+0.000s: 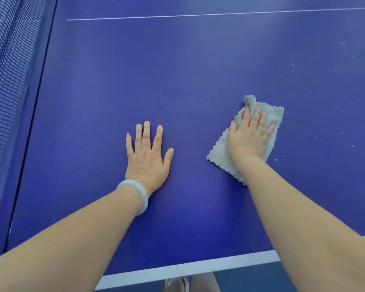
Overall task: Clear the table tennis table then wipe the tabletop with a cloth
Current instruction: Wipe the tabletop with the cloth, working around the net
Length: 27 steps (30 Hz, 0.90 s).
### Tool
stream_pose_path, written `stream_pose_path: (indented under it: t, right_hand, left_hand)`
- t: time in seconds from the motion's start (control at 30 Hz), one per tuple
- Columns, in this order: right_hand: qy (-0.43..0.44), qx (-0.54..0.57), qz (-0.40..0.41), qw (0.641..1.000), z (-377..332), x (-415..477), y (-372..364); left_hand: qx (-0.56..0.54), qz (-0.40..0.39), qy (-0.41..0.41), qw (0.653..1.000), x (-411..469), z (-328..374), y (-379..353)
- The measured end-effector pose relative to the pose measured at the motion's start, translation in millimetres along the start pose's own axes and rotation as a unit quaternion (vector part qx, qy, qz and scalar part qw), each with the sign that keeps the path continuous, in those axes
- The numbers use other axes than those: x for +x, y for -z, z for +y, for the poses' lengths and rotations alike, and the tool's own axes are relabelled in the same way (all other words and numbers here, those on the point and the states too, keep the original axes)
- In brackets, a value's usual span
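A blue table tennis tabletop (188,70) fills the view. A pale grey fluffy cloth (219,152) lies on it right of centre, its far corner bunched up. My right hand (248,135) presses flat on the cloth with straight, spread fingers. To its left, my left hand (148,154) rests palm down on the bare blue surface, fingers straight, a pale bangle on the wrist.
The net (6,91) runs along the left side. A white edge line (188,268) marks the table's near edge, and a thin white centre line (198,15) crosses at the far side. Small white specks (295,67) dot the surface at the right.
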State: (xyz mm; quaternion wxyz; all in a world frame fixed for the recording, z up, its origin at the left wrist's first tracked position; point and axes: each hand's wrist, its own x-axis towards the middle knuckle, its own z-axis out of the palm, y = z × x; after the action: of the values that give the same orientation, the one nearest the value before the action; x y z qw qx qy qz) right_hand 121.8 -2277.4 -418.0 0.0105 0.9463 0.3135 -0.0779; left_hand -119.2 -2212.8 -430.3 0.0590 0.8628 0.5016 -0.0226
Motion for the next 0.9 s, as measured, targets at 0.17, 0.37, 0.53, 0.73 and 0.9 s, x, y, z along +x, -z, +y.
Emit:
stream_pose_path:
  t: [0.17, 0.37, 0.53, 0.73, 0.9]
  right_hand:
    - [0.173, 0.016, 0.015, 0.985, -46.1, -94.7, -21.7]
    - [0.228, -0.043, 0.008, 0.973, 48.6, -84.6, -12.5]
    - [0.028, -0.003, -0.004, 1.000, 23.8, -80.1, -10.3]
    - [0.219, 0.010, 0.011, 0.976, -11.3, -209.5, -38.3]
    - [0.245, -0.034, 0.014, 0.969, 73.0, -169.6, -29.4]
  left_hand:
    - [0.006, 0.004, -0.003, 1.000, -1.9, 0.3, 0.7]
    - [-0.006, 0.007, -0.005, 1.000, -0.2, -0.3, -0.3]
    - [-0.006, 0.007, -0.003, 1.000, -1.1, -0.4, -0.2]
    - [-0.004, 0.000, -0.004, 1.000, -1.2, -0.2, 1.0]
    - [-0.010, -0.003, -0.004, 1.000, -1.6, 0.0, 1.8]
